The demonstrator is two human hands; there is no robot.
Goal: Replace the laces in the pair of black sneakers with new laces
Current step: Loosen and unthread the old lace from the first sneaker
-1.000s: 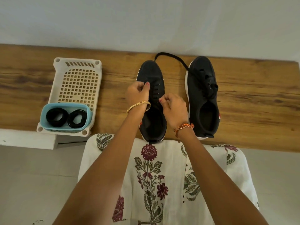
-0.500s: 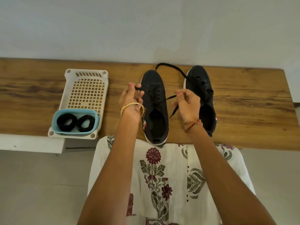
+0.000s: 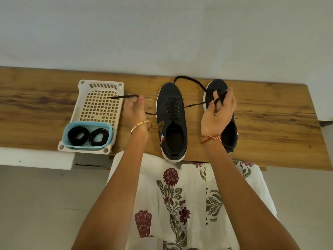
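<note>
Left sneaker (image 3: 172, 121) sits mid-tabletop (image 3: 270, 127), its lace (image 3: 193, 106) pulled out both sides. My left hand (image 3: 134, 112) has a closed grip on one end, my right hand (image 3: 219, 112) pinches the other over the right sneaker (image 3: 216, 85). New lace coils (image 3: 78, 135) sit in the blue tub (image 3: 65, 136) by the basket (image 3: 100, 83).

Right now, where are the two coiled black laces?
In the head view, the two coiled black laces sit side by side in the blue tub at the near end of the white basket, at the left of the wooden bench, left of the left hand.
</note>
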